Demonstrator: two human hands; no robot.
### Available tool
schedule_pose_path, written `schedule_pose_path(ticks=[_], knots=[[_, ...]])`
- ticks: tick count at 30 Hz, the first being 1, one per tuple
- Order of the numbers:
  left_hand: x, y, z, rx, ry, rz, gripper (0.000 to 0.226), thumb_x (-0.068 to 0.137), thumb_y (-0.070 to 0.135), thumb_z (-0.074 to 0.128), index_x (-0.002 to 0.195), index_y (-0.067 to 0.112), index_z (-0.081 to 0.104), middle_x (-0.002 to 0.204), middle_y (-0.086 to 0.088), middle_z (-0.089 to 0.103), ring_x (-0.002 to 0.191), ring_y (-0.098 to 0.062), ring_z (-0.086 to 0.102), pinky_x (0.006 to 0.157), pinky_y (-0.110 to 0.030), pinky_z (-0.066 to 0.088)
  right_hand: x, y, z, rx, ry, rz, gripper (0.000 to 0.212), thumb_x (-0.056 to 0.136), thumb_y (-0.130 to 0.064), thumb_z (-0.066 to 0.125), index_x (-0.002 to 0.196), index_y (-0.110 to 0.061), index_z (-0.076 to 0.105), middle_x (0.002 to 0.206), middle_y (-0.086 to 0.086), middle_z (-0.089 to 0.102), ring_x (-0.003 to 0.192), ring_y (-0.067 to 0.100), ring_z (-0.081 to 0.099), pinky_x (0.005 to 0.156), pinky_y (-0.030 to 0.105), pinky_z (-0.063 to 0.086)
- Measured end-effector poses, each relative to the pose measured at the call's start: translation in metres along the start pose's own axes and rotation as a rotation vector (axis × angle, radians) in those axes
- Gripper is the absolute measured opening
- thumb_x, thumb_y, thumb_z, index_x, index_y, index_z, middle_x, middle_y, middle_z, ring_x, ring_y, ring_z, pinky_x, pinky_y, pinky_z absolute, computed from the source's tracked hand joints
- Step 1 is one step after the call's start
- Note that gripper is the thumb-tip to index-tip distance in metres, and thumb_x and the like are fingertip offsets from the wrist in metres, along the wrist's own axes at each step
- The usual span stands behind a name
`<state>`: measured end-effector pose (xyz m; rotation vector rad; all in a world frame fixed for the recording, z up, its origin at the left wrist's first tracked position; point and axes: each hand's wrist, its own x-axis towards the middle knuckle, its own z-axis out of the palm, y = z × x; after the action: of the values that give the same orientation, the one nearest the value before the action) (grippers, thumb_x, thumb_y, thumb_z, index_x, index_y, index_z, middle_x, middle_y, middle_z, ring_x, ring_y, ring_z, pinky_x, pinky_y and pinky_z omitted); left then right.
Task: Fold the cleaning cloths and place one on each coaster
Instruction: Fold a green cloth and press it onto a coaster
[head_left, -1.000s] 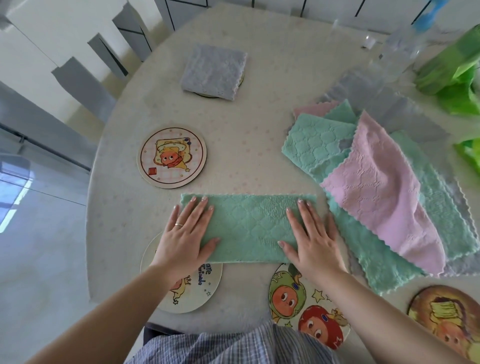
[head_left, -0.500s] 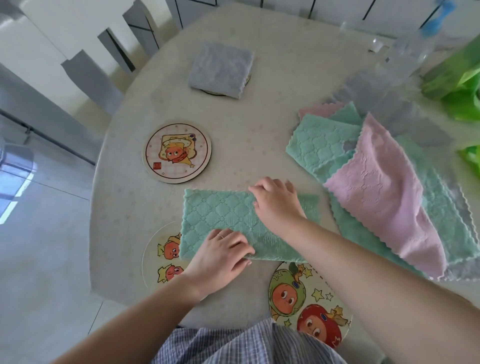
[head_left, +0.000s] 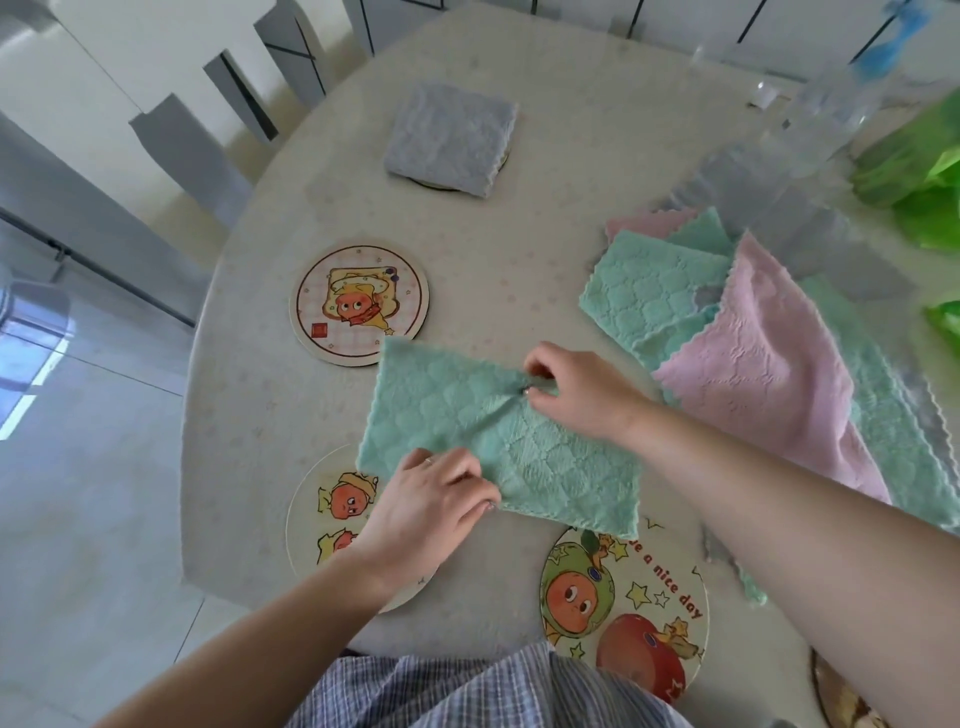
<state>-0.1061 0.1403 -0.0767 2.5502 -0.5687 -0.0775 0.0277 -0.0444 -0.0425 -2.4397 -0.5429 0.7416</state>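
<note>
A green cleaning cloth (head_left: 550, 462), folded into a strip, lies on the round table. My right hand (head_left: 582, 395) pinches its far edge at the middle, where the fabric puckers. At the near edge my left hand (head_left: 431, 509) pinches the same cloth. Three round picture coasters are bare: one (head_left: 359, 302) beyond the cloth, one (head_left: 322, 525) partly under my left hand, one (head_left: 639, 608) at the front. A grey folded cloth (head_left: 451, 139) sits on a fourth coaster at the far side.
A loose pile of cloths lies at the right, with a pink one (head_left: 769, 374) on top of green (head_left: 649, 296) and grey ones. Green plastic bags (head_left: 924, 171) and a clear bottle (head_left: 831, 119) stand at the far right. Another coaster (head_left: 841, 696) shows at the bottom right corner.
Both hands left the ends of the strip, where they lay flat, and came to its middle. They now pinch its far and near edges, and the cloth has puckered and turned slightly.
</note>
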Motion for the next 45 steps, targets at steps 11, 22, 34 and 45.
schedule_pose_path(ticks=[11,22,34,45], knots=[[0.016,0.014,-0.033,-0.815,0.140,-0.700,0.015,0.097,0.010,0.041,0.097,0.018,0.054,0.080,0.002,0.057,0.064,-0.002,0.052,0.065,-0.018,0.042,-0.053,0.005,-0.001,0.452,0.180,0.038,0.058,0.093,-0.009,0.051,0.138,-0.042,0.033,0.066,-0.022,0.041,0.047,0.002,0.030,0.049,0.013,0.032],[0.032,0.009,-0.025,-0.794,-0.272,-0.687,0.068,0.092,0.013,0.053,0.145,0.035,0.017,0.141,0.003,0.042,0.100,-0.010,0.059,0.073,-0.013,0.051,-0.079,0.016,0.040,0.546,0.225,0.257,0.054,0.095,-0.009,0.045,0.142,-0.033,0.032,0.147,-0.012,0.033,0.038,0.003,0.035,0.044,0.012,0.037],[0.005,0.009,-0.020,-0.936,-0.276,-0.769,0.042,0.098,0.008,0.037,0.124,0.040,0.047,0.115,-0.007,0.056,0.098,-0.032,0.063,0.084,-0.051,0.053,-0.123,0.020,0.069,0.602,0.142,0.390,0.040,0.094,-0.018,0.049,0.129,-0.038,0.049,0.073,-0.009,0.054,0.061,0.019,0.054,0.061,0.037,0.046],[-0.023,0.017,-0.015,-0.674,-0.327,-0.691,0.043,0.087,-0.001,0.055,0.124,0.022,0.057,0.103,0.004,0.063,0.066,0.002,0.061,0.058,-0.016,0.049,-0.144,0.009,0.085,0.965,0.027,0.598,0.036,0.091,0.001,0.047,0.098,-0.024,0.071,0.105,0.000,0.071,0.098,0.020,0.066,0.091,0.038,0.051]])
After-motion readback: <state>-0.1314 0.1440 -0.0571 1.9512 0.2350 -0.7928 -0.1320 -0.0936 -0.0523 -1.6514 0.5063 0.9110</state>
